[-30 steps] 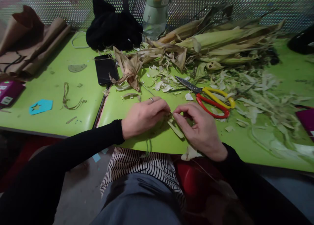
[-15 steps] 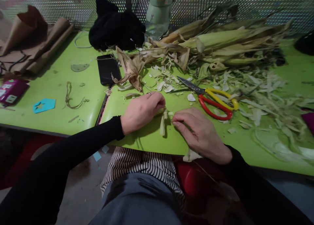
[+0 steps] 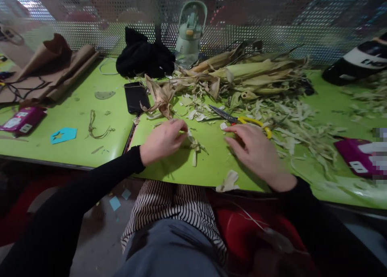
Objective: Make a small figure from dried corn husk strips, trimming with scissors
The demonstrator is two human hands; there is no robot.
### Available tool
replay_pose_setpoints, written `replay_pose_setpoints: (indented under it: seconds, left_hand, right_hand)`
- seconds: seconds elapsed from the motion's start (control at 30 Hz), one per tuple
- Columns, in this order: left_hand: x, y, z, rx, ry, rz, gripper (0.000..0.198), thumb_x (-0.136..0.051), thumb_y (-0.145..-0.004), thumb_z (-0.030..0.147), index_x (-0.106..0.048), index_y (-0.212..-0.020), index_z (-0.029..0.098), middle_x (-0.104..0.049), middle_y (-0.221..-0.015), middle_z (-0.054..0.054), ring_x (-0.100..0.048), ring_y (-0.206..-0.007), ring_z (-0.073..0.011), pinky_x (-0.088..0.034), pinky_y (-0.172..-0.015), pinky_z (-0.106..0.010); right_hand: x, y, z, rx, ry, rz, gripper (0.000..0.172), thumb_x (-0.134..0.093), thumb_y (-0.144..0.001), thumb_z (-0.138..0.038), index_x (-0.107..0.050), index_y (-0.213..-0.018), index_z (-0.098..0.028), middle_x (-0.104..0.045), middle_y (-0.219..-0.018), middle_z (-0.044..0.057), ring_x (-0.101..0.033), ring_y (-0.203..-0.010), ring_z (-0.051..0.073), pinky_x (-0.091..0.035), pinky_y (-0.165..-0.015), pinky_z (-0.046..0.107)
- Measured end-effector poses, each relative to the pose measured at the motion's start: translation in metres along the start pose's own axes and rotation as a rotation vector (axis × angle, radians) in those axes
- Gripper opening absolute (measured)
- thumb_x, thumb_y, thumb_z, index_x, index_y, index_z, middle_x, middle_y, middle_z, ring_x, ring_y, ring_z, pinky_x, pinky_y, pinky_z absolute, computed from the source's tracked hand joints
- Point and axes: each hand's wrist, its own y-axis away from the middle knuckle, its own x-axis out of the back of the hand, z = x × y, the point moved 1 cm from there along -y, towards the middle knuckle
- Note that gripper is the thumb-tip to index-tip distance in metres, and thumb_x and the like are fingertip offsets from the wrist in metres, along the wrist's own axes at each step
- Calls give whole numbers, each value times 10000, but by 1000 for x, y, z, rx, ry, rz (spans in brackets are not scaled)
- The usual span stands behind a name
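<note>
Pinched between the fingers of my left hand (image 3: pixel 165 141) is one end of a small tied corn husk piece (image 3: pixel 195 148). Its pale strips hang down just right of the fingertips, over the green table. Some of the grip is hidden behind the fingers. My right hand (image 3: pixel 255 153) is off to the right with thumb and forefinger apart, and nothing shows between them. It hovers close in front of the scissors (image 3: pixel 225 114), covering much of their red handle. A loose pale husk scrap (image 3: pixel 228 182) lies at the front table edge, below the right hand.
Dried corn husks (image 3: pixel 242 75) are piled at the back, with shredded bits (image 3: pixel 290 119) spread rightward. A phone (image 3: pixel 136 97), black cloth (image 3: pixel 145 55) and green bottle (image 3: pixel 188 47) stand or lie behind the left hand. At right are a dark bottle (image 3: pixel 347 65) and purple box (image 3: pixel 355 156).
My right hand has moved away from the husk piece toward the scissors, and its fingers have spread. My left hand keeps the piece, slightly further left. The view has shifted, showing more at the right.
</note>
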Motion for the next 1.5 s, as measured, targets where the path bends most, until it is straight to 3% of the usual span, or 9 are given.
replay_pose_setpoints:
  seconds: [0.07, 0.17, 0.4, 0.53, 0.7, 0.87, 1.03, 1.23, 1.5]
  left_hand:
    - [-1, 5, 3, -3, -16, -99, 190, -528, -939, 278, -651, -938, 133, -690, -930, -95, -609, -849, -198, -487, -777, -333]
    - [-5, 6, 9, 1, -41, -157, 231, -580, -914, 339, -675, -948, 130, -694, -962, -117, -608, -914, -235, -486, -852, -382]
    - [-8, -6, 15, 38, 14, -211, 102, -581, -860, 198, -646, -917, 145, -696, -916, -91, -618, -848, -203, -470, -789, -331]
    - [-7, -5, 11, 122, 236, -152, 78, -602, -848, 202, -587, -912, 159, -679, -878, -51, -592, -778, -162, -438, -723, -294]
    - [-14, -9, 3, 188, 690, -4, 151, -638, -827, 180, -527, -928, 165, -616, -883, -9, -551, -773, -112, -438, -716, -255]
    - [-17, -15, 1, 290, 967, 7, 132, -620, -881, 228, -518, -934, 163, -572, -830, 16, -539, -725, -93, -441, -681, -247]
    - [-8, -18, 3, 260, 939, 36, 151, -556, -959, 307, -576, -899, 170, -649, -916, -37, -590, -836, -133, -475, -803, -304]
    - [-3, -25, 2, 264, 1102, 0, 179, -563, -962, 353, -562, -963, 174, -661, -895, -24, -599, -827, -123, -478, -814, -296]
    - [-1, -40, -4, 321, 1235, 130, 223, -590, -936, 356, -508, -848, 169, -578, -715, 44, -554, -663, -70, -456, -695, -237]
  right_hand:
    - [3, -1, 20, -35, 164, -76, 362, -439, -938, -290, -642, -1185, -120, -690, -1203, 213, -637, -1120, 375, -495, -956, 556]
    - [4, -4, 38, -66, 243, -185, 415, -431, -911, -284, -635, -1223, -101, -694, -1222, 222, -643, -1122, 400, -499, -948, 574]
    - [16, -10, 40, -162, 270, -231, 437, -466, -867, -309, -647, -1205, -100, -703, -1124, 234, -663, -1033, 417, -512, -882, 552]
    - [16, -9, 44, -229, 290, -239, 448, -456, -883, -352, -631, -1208, -99, -693, -1120, 243, -657, -1044, 421, -517, -868, 542]
    - [11, -9, 47, -280, 290, -222, 436, -448, -890, -331, -603, -1214, -84, -700, -1092, 255, -668, -1002, 422, -523, -815, 531]
    - [10, -9, 53, -229, 299, -86, 277, -555, -812, -311, -637, -1040, -176, -722, -929, 175, -685, -822, 366, -535, -658, 466]
    - [12, -9, 49, -193, 110, 13, 213, -569, -841, -385, -622, -982, -234, -716, -858, 124, -666, -682, 304, -502, -546, 407]
    - [10, -14, 19, -327, -512, -166, 440, -583, -834, -665, -564, -975, -248, -684, -817, 44, -655, -701, 230, -538, -597, 347]
    - [6, -19, -1, -291, -383, -166, 563, -558, -809, -724, -576, -1070, -226, -698, -844, 54, -640, -674, 235, -522, -604, 363]
